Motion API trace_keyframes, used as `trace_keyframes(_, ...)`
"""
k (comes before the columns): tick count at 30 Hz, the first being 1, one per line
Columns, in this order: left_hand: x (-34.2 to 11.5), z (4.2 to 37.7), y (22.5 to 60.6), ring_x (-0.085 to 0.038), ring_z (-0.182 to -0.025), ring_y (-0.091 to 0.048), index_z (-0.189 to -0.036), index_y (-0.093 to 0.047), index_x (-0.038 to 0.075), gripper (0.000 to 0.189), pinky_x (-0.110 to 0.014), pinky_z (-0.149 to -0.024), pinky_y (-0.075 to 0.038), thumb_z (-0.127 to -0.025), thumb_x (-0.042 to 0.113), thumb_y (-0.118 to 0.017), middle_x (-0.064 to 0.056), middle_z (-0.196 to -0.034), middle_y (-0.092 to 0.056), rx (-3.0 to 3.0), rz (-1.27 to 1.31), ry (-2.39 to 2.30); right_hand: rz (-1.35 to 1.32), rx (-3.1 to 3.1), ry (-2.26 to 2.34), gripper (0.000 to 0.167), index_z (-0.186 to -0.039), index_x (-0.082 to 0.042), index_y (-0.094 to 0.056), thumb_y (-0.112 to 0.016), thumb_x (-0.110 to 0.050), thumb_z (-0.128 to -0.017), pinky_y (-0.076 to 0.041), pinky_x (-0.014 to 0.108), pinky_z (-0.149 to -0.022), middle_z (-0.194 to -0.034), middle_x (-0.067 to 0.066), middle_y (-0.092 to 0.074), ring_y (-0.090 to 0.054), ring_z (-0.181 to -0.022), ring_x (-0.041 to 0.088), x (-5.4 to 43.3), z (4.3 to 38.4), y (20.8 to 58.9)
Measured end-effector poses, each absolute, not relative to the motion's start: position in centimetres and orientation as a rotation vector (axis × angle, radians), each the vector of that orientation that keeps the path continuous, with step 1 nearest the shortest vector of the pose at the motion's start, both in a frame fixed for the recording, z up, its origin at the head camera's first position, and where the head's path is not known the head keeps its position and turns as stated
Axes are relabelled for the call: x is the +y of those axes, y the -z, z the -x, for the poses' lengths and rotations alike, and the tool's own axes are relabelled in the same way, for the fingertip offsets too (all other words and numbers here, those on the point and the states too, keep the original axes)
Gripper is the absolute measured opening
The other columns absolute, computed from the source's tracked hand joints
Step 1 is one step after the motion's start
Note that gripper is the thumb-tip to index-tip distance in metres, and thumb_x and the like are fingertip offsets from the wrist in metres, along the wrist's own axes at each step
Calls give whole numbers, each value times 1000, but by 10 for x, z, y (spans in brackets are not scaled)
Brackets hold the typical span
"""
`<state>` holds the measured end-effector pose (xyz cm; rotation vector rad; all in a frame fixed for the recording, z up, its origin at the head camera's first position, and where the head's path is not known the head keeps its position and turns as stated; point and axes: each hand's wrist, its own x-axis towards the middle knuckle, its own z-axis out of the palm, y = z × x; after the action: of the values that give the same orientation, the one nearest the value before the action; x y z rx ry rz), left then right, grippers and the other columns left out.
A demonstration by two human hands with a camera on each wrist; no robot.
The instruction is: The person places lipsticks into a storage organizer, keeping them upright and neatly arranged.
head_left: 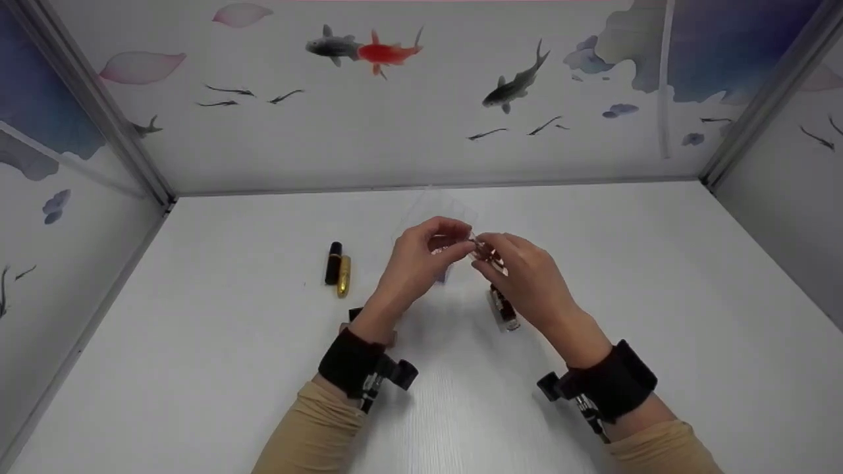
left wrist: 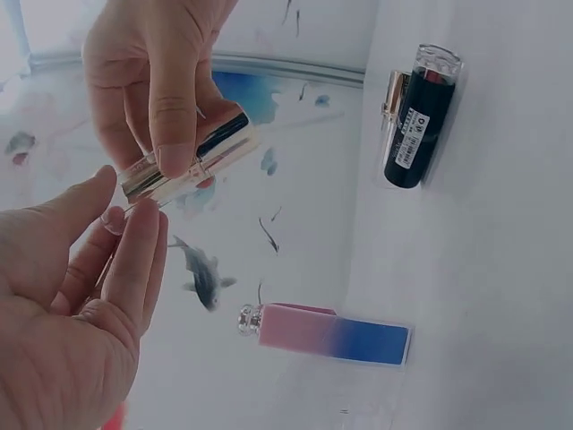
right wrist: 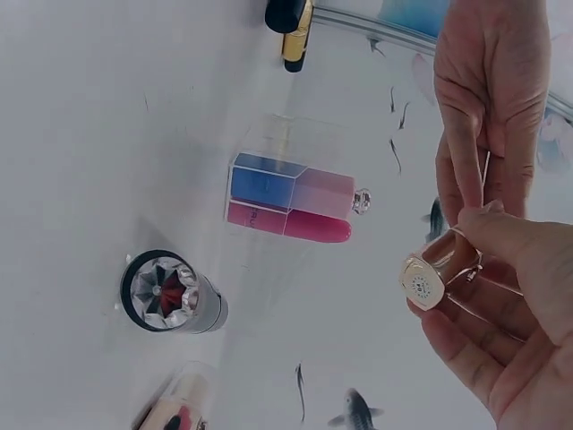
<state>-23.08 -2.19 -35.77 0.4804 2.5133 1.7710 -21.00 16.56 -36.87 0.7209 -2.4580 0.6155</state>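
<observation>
A gold lipstick tube (right wrist: 423, 285) with a dark band is held up over the table between the two hands. My right hand (head_left: 530, 273) grips its body with thumb and fingers. From the other side, my left hand (head_left: 421, 257) pinches the tube's end between thumb and fingertips, as the left wrist view shows. Below the hands, a blue-and-pink lipstick (right wrist: 291, 188) and a magenta one (right wrist: 313, 226) are by a clear plastic piece (right wrist: 304, 134). Near the right hand lies a black lipstick (left wrist: 421, 125) with a clear end.
On the white table (head_left: 230, 368), a black tube (head_left: 334, 263) and a gold tube (head_left: 344, 276) lie side by side at the left. A peach-coloured tube (right wrist: 183, 399) shows at the right wrist view's lower edge. Printed panels (head_left: 421, 145) enclose the table's back and sides.
</observation>
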Motion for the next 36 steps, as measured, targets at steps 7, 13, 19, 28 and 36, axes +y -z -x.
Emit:
trace_keyframes(7,-20,231,356,-14,-110,-67,-129,-64,20,35,-24,-87,-59,-97,33,-66,0,-125,-68,2562,-503,-1789,-665,-2430,-700,34,-121,-8,-66,-75,-10,-89,-59,33,-72,-100,8,-73,-69,-92,21,164,215,371)
trace_keyframes(13,-19,233,356,-12,-111,-68,-124,-66,20,31,-24,-91,-57,-96,32,-67,2,-123,-70,2677,-508,-1792,-660,-2419,-750,36,-124,-6,-63,-73,-10,-90,-60,34,-77,-101,9,-72,-69,-94,22,158,220,371)
trace_keyframes(19,-20,234,355,-9,-109,-67,-124,-67,19,31,-22,-92,-57,-95,27,-69,3,-122,-70,2705,-533,-1905,-666,-2371,-837,37,-128,0,-61,-70,-9,-93,-61,35,-79,-109,13,-72,-70,-95,23,149,225,369)
trace_keyframes(28,-17,234,355,-12,-117,-65,-127,-65,19,31,-24,-93,-57,-96,24,-66,1,-123,-68,2752,-526,-1919,-654,-2366,-945,39,-131,-3,-63,-69,-8,-93,-61,34,-81,-113,11,-73,-71,-97,22,147,230,363)
trace_keyframes(36,-16,234,353,-10,-118,-65,-131,-64,21,32,-24,-94,-56,-99,25,-62,2,-127,-69,2718,-542,-1937,-577,-2397,-1125,35,-126,-9,-66,-71,-15,-93,-62,36,-80,-111,6,-75,-73,-100,18,150,235,355)
